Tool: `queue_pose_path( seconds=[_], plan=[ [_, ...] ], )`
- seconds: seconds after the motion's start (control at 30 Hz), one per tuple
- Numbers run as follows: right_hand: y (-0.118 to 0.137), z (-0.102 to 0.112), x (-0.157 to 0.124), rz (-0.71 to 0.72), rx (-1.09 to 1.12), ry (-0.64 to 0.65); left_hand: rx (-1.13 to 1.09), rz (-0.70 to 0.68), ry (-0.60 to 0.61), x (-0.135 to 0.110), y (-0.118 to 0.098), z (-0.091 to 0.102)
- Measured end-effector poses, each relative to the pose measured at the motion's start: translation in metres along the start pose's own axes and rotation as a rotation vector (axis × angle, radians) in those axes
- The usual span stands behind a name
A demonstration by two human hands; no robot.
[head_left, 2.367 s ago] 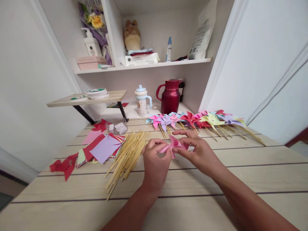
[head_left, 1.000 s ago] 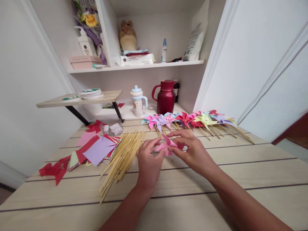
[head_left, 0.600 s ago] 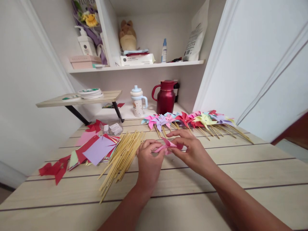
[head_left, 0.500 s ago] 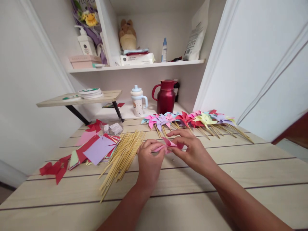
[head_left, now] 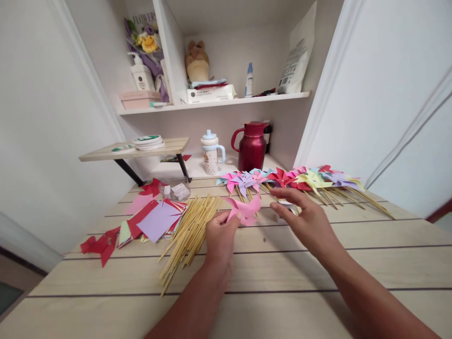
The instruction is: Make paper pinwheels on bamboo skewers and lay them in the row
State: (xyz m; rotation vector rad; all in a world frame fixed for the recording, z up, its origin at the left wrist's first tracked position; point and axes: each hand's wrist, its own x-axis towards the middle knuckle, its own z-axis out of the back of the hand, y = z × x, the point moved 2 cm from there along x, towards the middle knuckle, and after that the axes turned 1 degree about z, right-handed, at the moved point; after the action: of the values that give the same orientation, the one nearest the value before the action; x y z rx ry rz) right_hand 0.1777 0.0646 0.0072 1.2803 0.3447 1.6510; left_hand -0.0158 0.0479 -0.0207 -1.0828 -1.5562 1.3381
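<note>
A pink paper pinwheel (head_left: 250, 210) is pinched between the thumb and fingers of my left hand (head_left: 223, 238). Its blades are folded in, and no stick shows on it. My right hand (head_left: 307, 219) hovers to its right with thumb and fingers apart, holding nothing that I can see. Behind those fingers is a small, partly hidden whitish object (head_left: 281, 218). Several thin wooden sticks (head_left: 192, 230) lie in a loose pile beside my left hand. Finished pinwheels on sticks (head_left: 312, 181) lie in a row beyond my right hand.
At left are coloured paper squares (head_left: 158, 220), red folded paper (head_left: 102, 246) and a small clear box (head_left: 179, 191). A raised wooden stand (head_left: 173, 146) is behind them. At the back stand a speckled cup (head_left: 211, 160) and a red jug (head_left: 252, 148), below a shelf (head_left: 261, 98).
My right hand has let go of the pink paper and moved right, its fingers spread. The pinwheel stays in my left hand, more open to view. The camera view has shifted left.
</note>
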Motion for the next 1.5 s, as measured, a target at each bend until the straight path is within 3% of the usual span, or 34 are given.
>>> queue_pose_path(
  seconds=[0.07, 0.23, 0.47, 0.93, 1.5],
  plan=[
    [-0.01, 0.004, 0.001, -0.146, 0.008, 0.065, -0.021, 0.014, -0.004, 0.001, -0.001, 0.002],
    [-0.028, -0.002, -0.001, -0.326, -0.159, 0.513, -0.061, 0.028, -0.012, 0.0, -0.005, 0.004],
    [-0.03, -0.014, -0.01, -0.355, -0.223, 0.707, -0.141, 0.073, -0.029, 0.002, -0.006, 0.004],
    [-0.033, -0.021, -0.015, -0.342, -0.154, 0.756, -0.159, 0.021, -0.008, -0.004, -0.014, 0.003],
    [-0.04, -0.023, -0.016, -0.296, -0.11, 0.716, -0.244, 0.075, 0.025, -0.004, -0.008, 0.002]
  ],
)
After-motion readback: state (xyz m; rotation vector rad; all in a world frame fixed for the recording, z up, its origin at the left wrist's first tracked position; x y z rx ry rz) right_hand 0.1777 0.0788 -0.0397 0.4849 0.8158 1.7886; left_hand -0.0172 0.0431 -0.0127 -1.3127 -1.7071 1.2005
